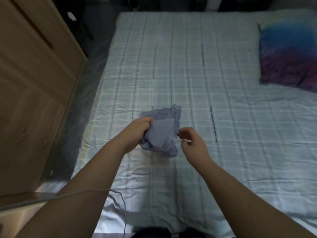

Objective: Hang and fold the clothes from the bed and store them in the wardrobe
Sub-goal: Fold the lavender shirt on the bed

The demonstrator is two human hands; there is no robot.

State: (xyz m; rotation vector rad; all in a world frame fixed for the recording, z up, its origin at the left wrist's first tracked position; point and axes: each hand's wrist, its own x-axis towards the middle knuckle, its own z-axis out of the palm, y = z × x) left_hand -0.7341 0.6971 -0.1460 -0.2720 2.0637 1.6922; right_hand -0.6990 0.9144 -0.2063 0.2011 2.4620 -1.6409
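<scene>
A small lavender-blue garment is bunched up above the bed, which has a pale checked sheet. My left hand grips the garment's left side with curled fingers. My right hand hovers at the garment's right edge, its fingers loosely bent and its fingertips at or just off the cloth; I cannot tell whether they touch it. The brown wooden wardrobe stands to the left of the bed, its doors closed.
A blue and purple pillow lies at the bed's right. A narrow strip of floor runs between wardrobe and bed. A thin cable hangs at the near bed edge. Dark objects sit beyond the far end.
</scene>
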